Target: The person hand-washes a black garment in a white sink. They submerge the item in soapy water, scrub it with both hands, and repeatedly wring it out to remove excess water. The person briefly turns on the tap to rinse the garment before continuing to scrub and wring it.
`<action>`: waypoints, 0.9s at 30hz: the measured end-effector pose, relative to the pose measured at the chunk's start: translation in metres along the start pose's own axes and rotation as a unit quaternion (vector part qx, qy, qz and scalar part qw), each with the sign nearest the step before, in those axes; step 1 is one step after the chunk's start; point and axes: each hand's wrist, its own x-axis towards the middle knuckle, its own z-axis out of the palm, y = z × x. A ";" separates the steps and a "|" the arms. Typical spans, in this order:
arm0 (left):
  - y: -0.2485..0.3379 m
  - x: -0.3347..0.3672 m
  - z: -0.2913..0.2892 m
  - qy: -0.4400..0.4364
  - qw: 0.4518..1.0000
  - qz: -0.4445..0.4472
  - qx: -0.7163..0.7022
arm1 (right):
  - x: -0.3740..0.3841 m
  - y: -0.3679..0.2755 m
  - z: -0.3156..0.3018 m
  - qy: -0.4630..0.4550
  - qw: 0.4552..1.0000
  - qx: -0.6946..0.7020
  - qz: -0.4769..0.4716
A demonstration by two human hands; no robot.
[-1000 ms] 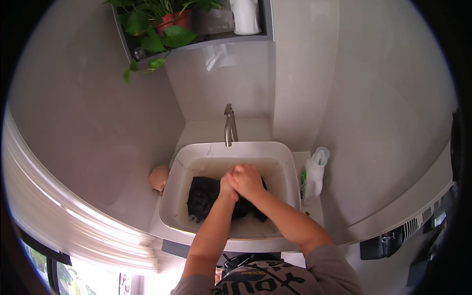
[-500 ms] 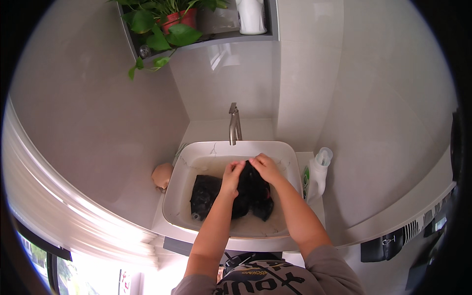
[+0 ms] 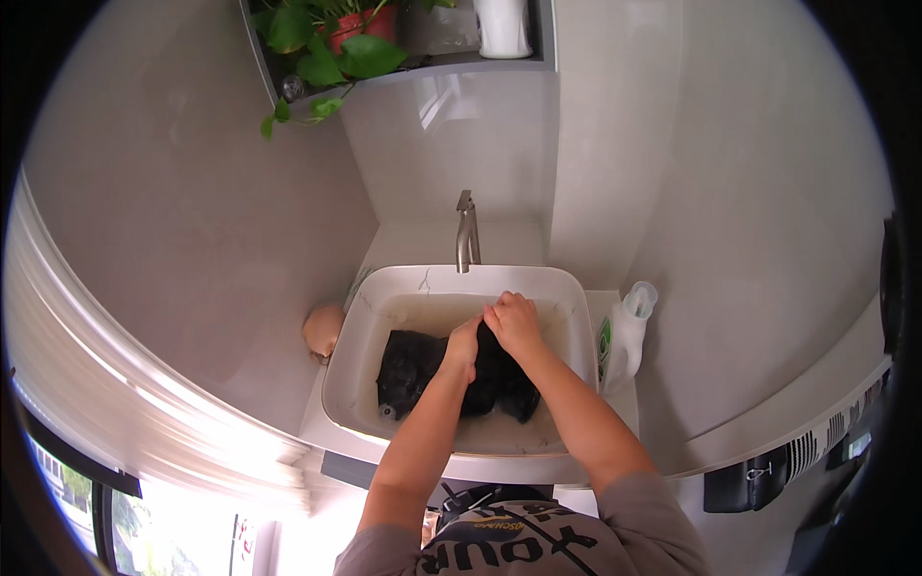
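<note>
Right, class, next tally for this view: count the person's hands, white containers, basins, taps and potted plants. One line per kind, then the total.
Hands: 2 (left hand, right hand)
White containers: 2
Basins: 1
Taps: 1
Potted plants: 1
Total: 7

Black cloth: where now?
Head view, just below centre: the black cloth lies in the white rectangular basin, touching left hand and right hand, below the silver metal faucet.

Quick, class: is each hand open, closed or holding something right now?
Left hand: against the black cloth; grip can't be told.
Right hand: closed, holding the black cloth.
</note>
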 end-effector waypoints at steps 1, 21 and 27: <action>-0.001 0.001 0.001 0.003 0.996 0.064 0.060 | -0.001 0.006 -0.002 -0.010 1.000 -0.003 0.009; 0.006 -0.009 -0.046 -0.096 0.508 0.067 0.854 | -0.010 0.024 -0.028 -0.235 0.962 -0.029 0.137; -0.008 0.020 -0.070 -0.119 0.520 0.258 0.805 | -0.019 0.025 -0.021 -0.284 0.946 -0.055 0.147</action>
